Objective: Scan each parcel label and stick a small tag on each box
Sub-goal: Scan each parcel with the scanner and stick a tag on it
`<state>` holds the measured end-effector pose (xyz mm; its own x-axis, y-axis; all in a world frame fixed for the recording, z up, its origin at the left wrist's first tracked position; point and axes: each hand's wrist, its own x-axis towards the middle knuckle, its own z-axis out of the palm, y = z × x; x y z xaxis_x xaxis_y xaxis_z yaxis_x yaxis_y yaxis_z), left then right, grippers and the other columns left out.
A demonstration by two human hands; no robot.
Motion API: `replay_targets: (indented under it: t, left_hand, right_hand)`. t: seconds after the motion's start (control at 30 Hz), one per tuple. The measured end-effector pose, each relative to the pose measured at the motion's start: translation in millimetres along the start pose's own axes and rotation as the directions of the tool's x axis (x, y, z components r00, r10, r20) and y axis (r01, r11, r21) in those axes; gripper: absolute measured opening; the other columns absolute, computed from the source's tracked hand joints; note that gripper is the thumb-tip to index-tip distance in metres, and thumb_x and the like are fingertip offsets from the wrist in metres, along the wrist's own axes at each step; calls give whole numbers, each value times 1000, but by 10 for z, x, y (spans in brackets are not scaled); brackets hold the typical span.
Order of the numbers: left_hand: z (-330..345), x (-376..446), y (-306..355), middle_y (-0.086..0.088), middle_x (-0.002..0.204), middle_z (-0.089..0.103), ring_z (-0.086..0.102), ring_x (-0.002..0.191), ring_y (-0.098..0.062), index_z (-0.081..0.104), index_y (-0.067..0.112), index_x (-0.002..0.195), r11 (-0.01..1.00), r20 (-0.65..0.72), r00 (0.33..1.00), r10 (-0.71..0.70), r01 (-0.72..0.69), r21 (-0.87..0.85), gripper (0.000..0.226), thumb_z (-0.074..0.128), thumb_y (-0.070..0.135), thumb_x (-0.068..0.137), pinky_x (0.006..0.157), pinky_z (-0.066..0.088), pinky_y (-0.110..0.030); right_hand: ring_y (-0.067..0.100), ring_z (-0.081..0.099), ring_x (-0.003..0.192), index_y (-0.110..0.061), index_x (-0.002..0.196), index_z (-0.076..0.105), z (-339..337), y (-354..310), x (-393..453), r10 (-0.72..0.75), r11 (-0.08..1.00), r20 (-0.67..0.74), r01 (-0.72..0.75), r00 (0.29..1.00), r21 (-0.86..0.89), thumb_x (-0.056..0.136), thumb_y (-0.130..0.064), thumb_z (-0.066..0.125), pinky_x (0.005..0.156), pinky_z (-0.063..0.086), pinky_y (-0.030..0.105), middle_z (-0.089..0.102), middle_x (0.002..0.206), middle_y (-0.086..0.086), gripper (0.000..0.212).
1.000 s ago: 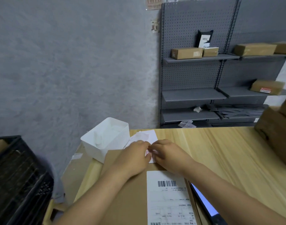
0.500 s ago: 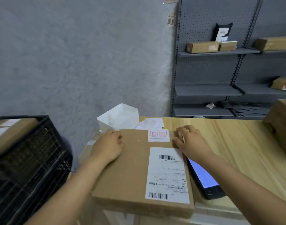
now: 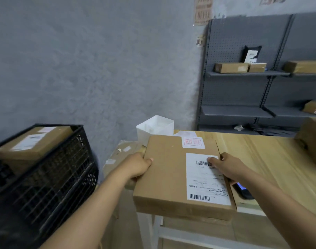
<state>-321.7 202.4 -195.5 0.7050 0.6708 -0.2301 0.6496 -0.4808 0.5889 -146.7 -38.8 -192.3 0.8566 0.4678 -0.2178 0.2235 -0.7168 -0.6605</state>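
A flat brown cardboard box (image 3: 168, 177) hangs past the table's left front corner, held between both hands. It bears a white shipping label (image 3: 205, 184) with barcodes and, near its far edge, a small white tag with a red stamp (image 3: 192, 142). My left hand (image 3: 137, 165) grips the box's left edge, thumb on top. My right hand (image 3: 227, 167) grips the right edge, its thumb lying on the label's upper barcode. A dark handheld scanner with a lit screen (image 3: 243, 192) lies on the table just right of the box.
A black plastic crate (image 3: 46, 169) at the left holds a labelled brown box (image 3: 33, 142). A white bin (image 3: 155, 128) and loose backing paper lie behind the box. The wooden table (image 3: 272, 159) carries more boxes at the right edge (image 3: 311, 141). Grey shelves (image 3: 247, 74) with parcels stand behind.
A second ago both hands pressed the small tag onto the box's far edge. They then slid to its sides, and now they grip it and have pulled it toward the table's left front corner.
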Motion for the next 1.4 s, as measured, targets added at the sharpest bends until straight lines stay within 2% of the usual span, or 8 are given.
replay_targets:
  t: [0.17, 0.33, 0.5, 0.87, 1.0, 1.1, 1.27, 1.4]
  left_hand:
    - [-540, -469, -619, -6, 131, 59, 59, 95, -22, 55, 16, 131, 995, -152, 988, 29, -13, 100, 53, 43, 52, 94, 69, 45, -26]
    - [-1163, -875, -1334, -4, 118, 62, 53, 85, -18, 57, 24, 113, 997, -281, 959, -46, 27, -70, 36, 50, 52, 92, 59, 38, -26]
    - [-1743, -909, -2001, -3, 118, 61, 54, 89, -19, 54, 21, 118, 980, -361, 919, -157, 99, -174, 40, 53, 51, 90, 74, 41, -31]
    - [-3054, 88, -3136, 6, 100, 61, 54, 79, -13, 55, 25, 115, 961, -488, 837, -247, 150, -231, 31, 55, 41, 88, 64, 37, -26]
    - [-3447, 434, -3519, -3, 112, 65, 63, 97, -23, 57, 19, 113, 940, -499, 823, -272, 116, -321, 31, 59, 36, 87, 84, 49, -33]
    - [-3708, 709, -3800, -5, 110, 68, 65, 94, -23, 61, 16, 110, 933, -527, 810, -256, 64, -355, 26, 62, 28, 87, 84, 51, -34]
    - [-4149, 1240, -4198, -5, 118, 62, 61, 104, -24, 52, 14, 127, 934, -560, 787, -258, 55, -354, 46, 66, 28, 86, 88, 47, -31]
    - [-4468, 1771, -4510, -6, 123, 62, 61, 109, -24, 52, 15, 127, 947, -543, 812, -217, 39, -320, 46, 65, 28, 85, 90, 47, -30]
  right_hand:
    - [22, 57, 80, -13, 106, 51, 538, -535, -400, -86, 996, -63, 84, 994, -39, 90, -52, 50, 49, 42, 25, 61, 98, 7, 42]
    - [18, 58, 73, -16, 107, 38, 1207, -1223, -700, -179, 973, -81, 188, 981, 133, 87, -46, 60, 49, 45, 28, 58, 94, 2, 42]
    - [23, 63, 86, -20, 118, 39, 1861, -1962, -688, -287, 941, 5, 281, 958, 186, 87, -45, 59, 67, 52, 36, 62, 101, 3, 45]
    - [25, 62, 101, -18, 134, 44, 3134, -3681, 167, -430, 863, 154, 356, 889, 358, 91, -34, 59, 89, 52, 45, 62, 118, 5, 48]
    - [27, 63, 102, -19, 137, 40, 3521, -4279, 425, -469, 854, 178, 393, 865, 340, 90, -37, 58, 91, 51, 46, 61, 120, 4, 53]
    - [27, 60, 106, -17, 138, 32, 3816, -4688, 595, -468, 847, 172, 384, 867, 368, 89, -33, 61, 93, 49, 47, 58, 124, 6, 59]
    - [15, 60, 90, -19, 135, 37, 4268, -5242, 871, -467, 833, 148, 377, 872, 404, 87, -29, 65, 69, 47, 29, 59, 112, -5, 56]
    - [24, 61, 107, -21, 137, 36, 4601, -5550, 1062, -421, 861, 154, 341, 894, 378, 84, -32, 67, 90, 52, 45, 59, 125, -3, 61]
